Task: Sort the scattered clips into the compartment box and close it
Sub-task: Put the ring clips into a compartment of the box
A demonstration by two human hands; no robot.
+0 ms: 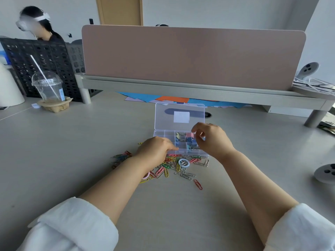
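Head view: blank white label on box lid; both hands' grasp unclear.

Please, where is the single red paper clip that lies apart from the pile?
In the head view, the red paper clip lies on the table, at the near right edge of the pile of clips, between the two forearms.

Bare surface lies open left and right of the paper clips; the raised lid and shelf block behind.
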